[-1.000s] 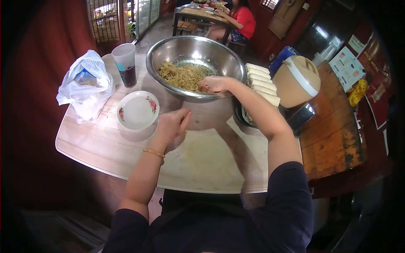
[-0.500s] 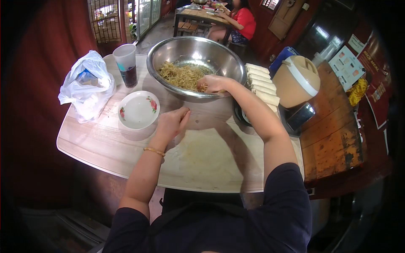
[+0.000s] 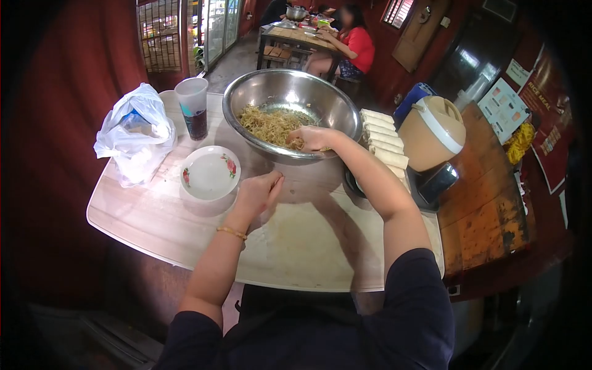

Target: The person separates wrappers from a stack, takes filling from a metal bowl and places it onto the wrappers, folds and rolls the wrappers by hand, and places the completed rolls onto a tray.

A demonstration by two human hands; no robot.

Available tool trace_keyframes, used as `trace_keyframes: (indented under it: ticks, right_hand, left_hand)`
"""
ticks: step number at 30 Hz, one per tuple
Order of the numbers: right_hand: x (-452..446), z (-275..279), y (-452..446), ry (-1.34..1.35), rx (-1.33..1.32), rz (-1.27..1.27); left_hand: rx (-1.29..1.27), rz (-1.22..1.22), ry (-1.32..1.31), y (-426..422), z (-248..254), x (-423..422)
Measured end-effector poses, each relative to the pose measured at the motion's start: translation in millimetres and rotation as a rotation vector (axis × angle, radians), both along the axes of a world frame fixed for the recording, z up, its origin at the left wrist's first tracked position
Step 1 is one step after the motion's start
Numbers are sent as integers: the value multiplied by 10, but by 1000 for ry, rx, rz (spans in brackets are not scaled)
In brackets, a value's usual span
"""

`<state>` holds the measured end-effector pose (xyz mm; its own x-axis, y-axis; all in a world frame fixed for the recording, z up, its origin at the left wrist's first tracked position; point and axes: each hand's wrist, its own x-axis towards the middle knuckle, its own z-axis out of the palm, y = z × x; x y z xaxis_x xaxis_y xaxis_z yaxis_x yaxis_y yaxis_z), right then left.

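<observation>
A large steel bowl (image 3: pixel 246 137) holds a heap of stringy, yellow-brown bean sprout filling (image 3: pixel 266 125). My right hand (image 3: pixel 313 138) reaches over the near rim, its fingers curled into the filling and partly hidden by it. My left hand (image 3: pixel 261 190) hovers in front of the bowl, closed in a loose fist with nothing visible in it. Below both hands, a thin, pale round wrapper (image 3: pixel 302 237) lies flat on the table. To the right of the bowl, several rolled spring rolls (image 3: pixel 383 137) are stacked in a row. A white flowered bowl (image 3: pixel 211 173) stands beside my left hand.
On the table's left are a white plastic bag (image 3: pixel 137 139) and a plastic cup (image 3: pixel 194 110) of dark drink. A tan jug (image 3: pixel 433 134) and a dark phone-like object (image 3: pixel 439 182) stand right. A person in red (image 3: pixel 357 46) sits at a far table.
The view has tilted up slightly, so the table sits lower in the picture. My right hand stays in the filling, its fingers shifted slightly. My left hand keeps its place before the bowl.
</observation>
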<state>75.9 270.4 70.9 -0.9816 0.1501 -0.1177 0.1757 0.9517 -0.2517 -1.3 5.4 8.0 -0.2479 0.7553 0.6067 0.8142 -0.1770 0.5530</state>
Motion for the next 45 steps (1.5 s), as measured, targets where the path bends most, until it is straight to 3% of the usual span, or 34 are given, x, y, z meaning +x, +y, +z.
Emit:
trace_keyframes:
  ticks: [3, 18, 23, 26, 30, 33, 37, 39, 45]
  right_hand:
    - [-45, -45, 42, -63, -67, 61]
    - [0, 699, -220, -13, 24, -126]
    - [13, 779, -129, 77, 29, -17]
    - [86, 1078, -246, 64, 32, -74]
    - [312, 1409, -425, 223, 36, 112]
    - [592, 1639, -831, 198, 2, 31]
    - [972, 1503, -1233, 306, 154, 183]
    - [1103, 1376, -1468, 225, -103, 182]
    - [1352, 750, -1782, 106, -200, 143]
  left_hand:
    - [29, -14, -4, 5, -17, -8]
    - [30, -29, -3, 24, -60, -34]
    - [-13, -25, -11, -7, -13, -11]
    - [-81, -29, -40, -19, -1, 11]
    - [-92, -28, -37, 17, -88, -17]
    - [-116, -16, -43, 24, -114, -38]
    - [-140, 18, 0, -51, -92, -15]
    - [-161, 30, 4, -59, -96, 13]
    - [-109, 44, -44, -124, -65, 91]
